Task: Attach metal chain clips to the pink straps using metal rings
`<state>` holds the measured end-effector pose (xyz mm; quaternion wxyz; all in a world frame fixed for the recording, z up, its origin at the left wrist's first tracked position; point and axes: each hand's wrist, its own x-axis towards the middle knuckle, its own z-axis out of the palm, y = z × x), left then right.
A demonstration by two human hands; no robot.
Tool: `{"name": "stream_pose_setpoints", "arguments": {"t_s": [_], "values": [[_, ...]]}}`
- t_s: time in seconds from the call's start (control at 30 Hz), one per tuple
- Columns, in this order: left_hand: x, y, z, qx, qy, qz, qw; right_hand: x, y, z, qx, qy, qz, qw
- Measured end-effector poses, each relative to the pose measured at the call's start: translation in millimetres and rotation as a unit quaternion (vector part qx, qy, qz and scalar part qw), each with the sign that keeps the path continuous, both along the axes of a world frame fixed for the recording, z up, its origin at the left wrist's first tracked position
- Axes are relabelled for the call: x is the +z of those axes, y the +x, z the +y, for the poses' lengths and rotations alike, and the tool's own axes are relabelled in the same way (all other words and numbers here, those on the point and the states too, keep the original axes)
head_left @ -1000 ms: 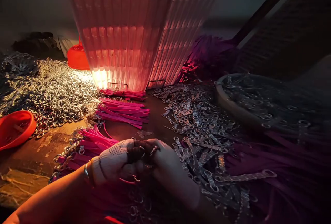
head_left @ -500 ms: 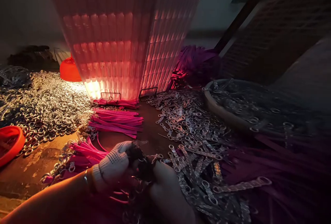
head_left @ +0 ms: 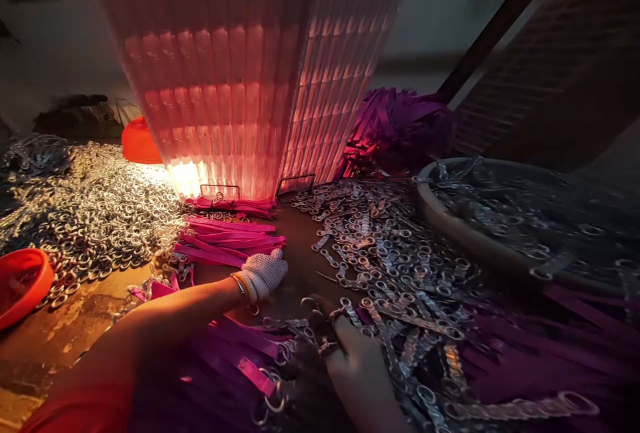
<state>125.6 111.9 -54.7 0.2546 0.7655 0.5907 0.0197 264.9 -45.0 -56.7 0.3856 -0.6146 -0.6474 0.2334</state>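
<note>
- Flat pink straps [head_left: 227, 241], stacked at table centre below the lit ribbed lamp [head_left: 220, 79]: judged light, limp and slightly slick; best pinched near one end.
- Left hand [head_left: 265, 273], white knit glove: fingers loosely curled, laid against the stack's right end; grip cannot be told.
- Right hand [head_left: 357, 369]: fingers half-closed among the silver metal ring links [head_left: 390, 253]; a dark small piece is touched.

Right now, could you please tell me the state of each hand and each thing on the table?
White-gloved left hand: stretched forward, resting on the pink straps.
Pink flat straps: stacked, lying flat.
Right hand: fingers on metal ring-ended links.
Silver ring-ended metal links: loosely heaped.
Silver rings: spread in a pile.
</note>
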Motion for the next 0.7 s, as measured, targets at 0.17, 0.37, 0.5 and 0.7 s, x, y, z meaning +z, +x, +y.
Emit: {"name": "stream_pose_setpoints", "arguments": {"t_s": [0.17, 0.37, 0.5, 0.7], "values": [[35.2, -41, -16, -0.030, -0.032, -0.105, 0.993, 16.0, -10, 6, 0.032, 0.033, 0.028, 0.999], [81.9, -91, -84, 0.086, -0.206, -0.426, 0.877, 50.7, -43, 11, 0.093, 0.034, -0.036, 0.994], [79.3, -101, -125, 0.127, -0.195, -0.439, 0.868, 54.3, -63, 6, 0.108, 0.066, -0.203, 0.971], [66.6, -105, -138, -0.007, -0.023, -0.266, 0.964, 45.0, -71, -9, 0.105, 0.111, -0.330, 0.932]]}}
